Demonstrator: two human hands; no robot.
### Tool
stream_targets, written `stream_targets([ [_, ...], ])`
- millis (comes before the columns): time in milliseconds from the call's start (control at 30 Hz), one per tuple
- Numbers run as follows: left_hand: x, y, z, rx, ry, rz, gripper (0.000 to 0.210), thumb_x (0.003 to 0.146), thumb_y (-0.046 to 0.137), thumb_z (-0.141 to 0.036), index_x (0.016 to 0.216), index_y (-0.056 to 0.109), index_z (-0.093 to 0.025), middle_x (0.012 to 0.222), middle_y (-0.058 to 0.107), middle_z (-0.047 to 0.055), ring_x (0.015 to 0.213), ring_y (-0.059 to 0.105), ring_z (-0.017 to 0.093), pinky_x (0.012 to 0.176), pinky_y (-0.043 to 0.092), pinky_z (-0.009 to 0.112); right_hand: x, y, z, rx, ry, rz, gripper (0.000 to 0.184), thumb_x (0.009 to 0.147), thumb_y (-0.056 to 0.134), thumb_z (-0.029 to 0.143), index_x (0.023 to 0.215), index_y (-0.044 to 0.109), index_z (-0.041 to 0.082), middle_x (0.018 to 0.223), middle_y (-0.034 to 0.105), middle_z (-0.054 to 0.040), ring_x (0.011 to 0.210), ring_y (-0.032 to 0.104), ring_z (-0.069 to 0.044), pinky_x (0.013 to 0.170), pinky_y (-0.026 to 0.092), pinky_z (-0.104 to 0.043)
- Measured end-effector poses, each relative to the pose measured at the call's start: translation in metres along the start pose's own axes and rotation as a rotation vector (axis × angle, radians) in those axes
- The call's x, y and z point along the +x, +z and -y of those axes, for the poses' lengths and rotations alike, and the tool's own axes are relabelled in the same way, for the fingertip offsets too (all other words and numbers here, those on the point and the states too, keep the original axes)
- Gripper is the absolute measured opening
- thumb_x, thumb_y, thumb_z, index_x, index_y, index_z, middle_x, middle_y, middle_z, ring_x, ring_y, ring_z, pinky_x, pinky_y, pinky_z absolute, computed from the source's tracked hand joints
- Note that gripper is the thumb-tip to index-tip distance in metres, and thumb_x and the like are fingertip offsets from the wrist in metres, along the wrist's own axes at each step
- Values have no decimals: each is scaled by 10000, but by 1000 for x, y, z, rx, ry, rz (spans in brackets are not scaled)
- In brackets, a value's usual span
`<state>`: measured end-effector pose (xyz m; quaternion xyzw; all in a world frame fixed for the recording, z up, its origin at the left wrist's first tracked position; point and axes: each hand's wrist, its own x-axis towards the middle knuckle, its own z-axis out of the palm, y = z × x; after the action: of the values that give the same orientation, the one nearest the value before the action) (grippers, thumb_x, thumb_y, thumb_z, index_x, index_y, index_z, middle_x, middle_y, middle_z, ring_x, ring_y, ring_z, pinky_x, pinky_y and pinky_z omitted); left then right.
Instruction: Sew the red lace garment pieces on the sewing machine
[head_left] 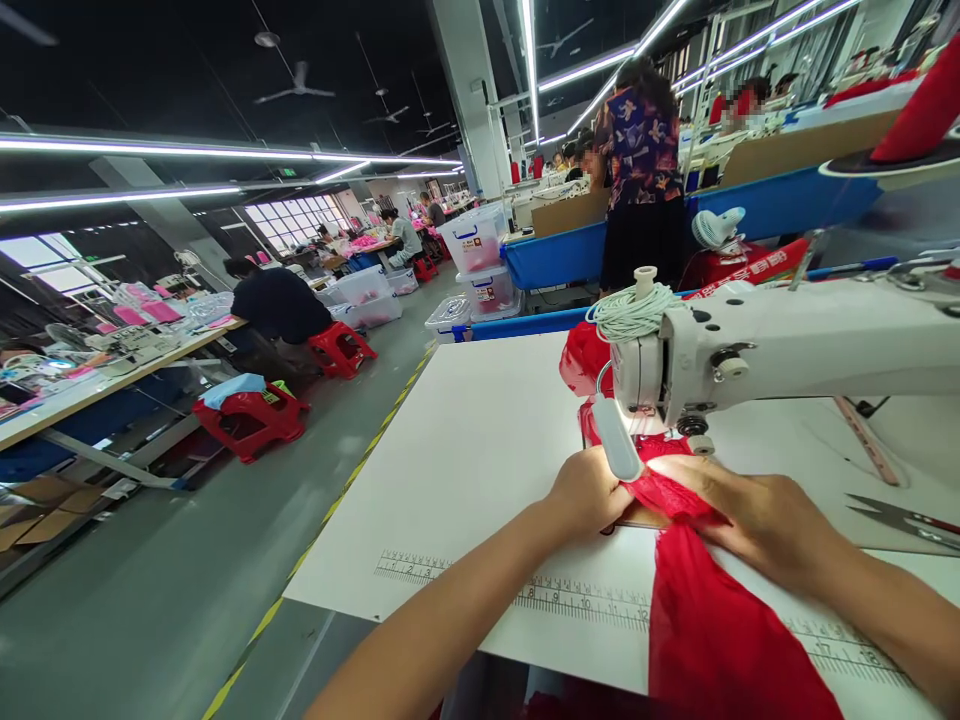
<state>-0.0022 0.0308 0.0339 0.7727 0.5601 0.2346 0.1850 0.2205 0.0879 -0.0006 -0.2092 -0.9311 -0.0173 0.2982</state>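
Crossing numbered ruler [585, 600]: red fabric [724, 630].

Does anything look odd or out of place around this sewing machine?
Only mildly: a coil of pale green cord sits heaped on top of the sewing machine rather than put away. Nothing appears spilled or damaged.

This is a sewing workshop of factory size. A sewing machine [810, 335] stands at three o'clock, with a red thread cone [926, 105] at two. At nine o'clock, a person [281, 305] sits by a long table [124, 378] bearing pink thread cones [160, 309]. Tube lights [529, 60] and plastic boxes [476, 240] are at twelve; striped tape [346, 484] edges the floor at eight.
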Motion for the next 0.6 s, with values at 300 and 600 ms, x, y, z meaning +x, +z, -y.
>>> stream_targets([
  [300,9,-22,0,-70,58,168,311,801,655,-131,595,430,-188,624,470,-60,590,430,90,589,345,228,12,-2,14,89,60,-112,210,991,397,207,978,606,217,837,708,-10,637,673,-144,507,451,-232],
  [600,9,-3,2,15,25,39,305,850,594,-190,582,448,-192,633,466,-39,640,453,119,639,364,243,12,-2,11,-54,-22,-102,285,870,419,128,1094,579,198,915,728,-55,630,684,-182,449,436,-246],
])
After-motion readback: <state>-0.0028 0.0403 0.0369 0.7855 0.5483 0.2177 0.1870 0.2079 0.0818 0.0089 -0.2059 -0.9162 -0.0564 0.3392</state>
